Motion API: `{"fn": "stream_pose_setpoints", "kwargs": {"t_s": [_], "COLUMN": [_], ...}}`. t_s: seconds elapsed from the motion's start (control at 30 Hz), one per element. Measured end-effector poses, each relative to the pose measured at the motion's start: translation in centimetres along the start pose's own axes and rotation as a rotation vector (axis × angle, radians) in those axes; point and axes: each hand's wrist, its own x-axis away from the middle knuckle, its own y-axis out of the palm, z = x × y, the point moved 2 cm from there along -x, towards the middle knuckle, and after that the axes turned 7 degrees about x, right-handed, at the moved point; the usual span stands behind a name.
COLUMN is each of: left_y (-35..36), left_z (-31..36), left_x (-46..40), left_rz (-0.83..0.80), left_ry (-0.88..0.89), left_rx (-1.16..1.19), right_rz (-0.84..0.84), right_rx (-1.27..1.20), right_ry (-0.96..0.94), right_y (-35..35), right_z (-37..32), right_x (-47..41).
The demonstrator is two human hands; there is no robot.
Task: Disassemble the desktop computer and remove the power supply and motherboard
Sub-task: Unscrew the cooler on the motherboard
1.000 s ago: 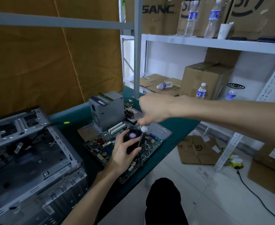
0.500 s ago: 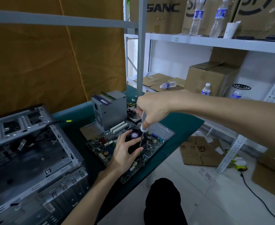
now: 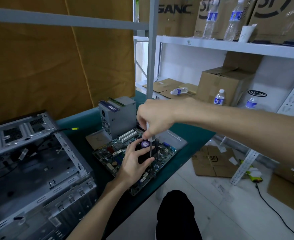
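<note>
The green motherboard point(image 3: 115, 155) lies flat on the green table point(image 3: 182, 135), outside the case. On it sits a black cooler fan point(image 3: 145, 144) with a purple hub label. My left hand point(image 3: 134, 163) grips the fan's near side, fingers curled around it. My right hand point(image 3: 153, 118) grips the white handle of a screwdriver point(image 3: 150, 146) held upright, its shaft pointing down beside the fan. The grey power supply point(image 3: 116, 115) stands upright on the table behind the board. The open metal computer case point(image 3: 30, 170) lies on its side at the left.
A metal plate point(image 3: 174, 140) lies right of the board, a flat square piece point(image 3: 97, 140) left of it. A grey shelf post point(image 3: 151, 49) rises behind the table. Shelves at right hold cardboard boxes point(image 3: 224, 84) and water bottles point(image 3: 219, 98). My dark-clothed knee point(image 3: 175, 213) is below the table edge.
The screwdriver handle shows more below my right hand, whose fingers have shifted on it. My left hand stays on the fan. The view has drifted slightly.
</note>
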Motion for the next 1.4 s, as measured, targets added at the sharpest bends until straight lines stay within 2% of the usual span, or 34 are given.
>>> {"fn": "stream_pose_setpoints", "kwargs": {"t_s": [0.07,0.1,0.17,0.23,0.3,0.4,0.5,0.6,0.67,0.73,0.9,1.07,1.23,1.3,1.4], "left_y": [0.1,0.1,0.2,0.3,0.3,0.4,0.3,0.2,0.3,0.3,0.4,0.3,0.2,0.3,0.3], "left_z": [-0.3,-0.5,-0.8,-1.0,-1.1,-0.9,-0.5,-0.4,-0.6,-0.9,-1.4,-1.3,-0.1,0.5,1.3], "left_x": [-0.1,-0.2,-0.2,-0.2,-0.3,-0.3,-0.2,-0.2,-0.2,-0.2,-0.4,-0.3,-0.1,-0.1,-0.3], "left_rz": [-0.011,-0.012,-0.015,-0.014,-0.007,0.01,0.006,0.0,-0.004,0.001,0.005,0.007,0.016,0.028,0.041], "left_ry": [-0.013,-0.017,-0.024,-0.021,-0.017,-0.009,-0.013,-0.019,-0.015,-0.009,0.011,0.013,-0.02,-0.031,0.031], "left_rx": [0.0,-0.002,-0.012,-0.01,-0.013,-0.009,-0.007,0.0,-0.011,-0.018,-0.031,-0.054,-0.078,-0.181,-0.394], "right_rz": [-0.085,-0.069,-0.001,0.015,0.043,0.135,0.111,0.071,-0.017,-0.068,-0.015,0.036,0.129,0.152,0.172], "right_rx": [-0.239,-0.305,-0.251,-0.067,0.013,0.005,-0.045,-0.066,-0.094,-0.107,-0.049,-0.001,0.028,0.026,-0.111], "right_ry": [0.122,0.173,0.281,0.33,0.28,0.083,-0.03,0.107,0.207,0.193,0.054,0.14,0.024,0.029,0.112], "right_y": [0.2,0.4,1.1,1.2,0.9,0.5,0.2,-0.1,0.1,0.3,0.5,1.2,1.4,1.2,0.4], "right_z": [1.2,1.6,1.9,1.9,1.7,0.9,0.1,0.4,0.9,1.3,2.1,2.0,0.9,1.0,3.0], "right_x": [0.5,0.9,1.5,2.0,1.9,1.6,1.2,1.0,0.8,0.7,1.6,1.7,1.7,2.1,2.8]}}
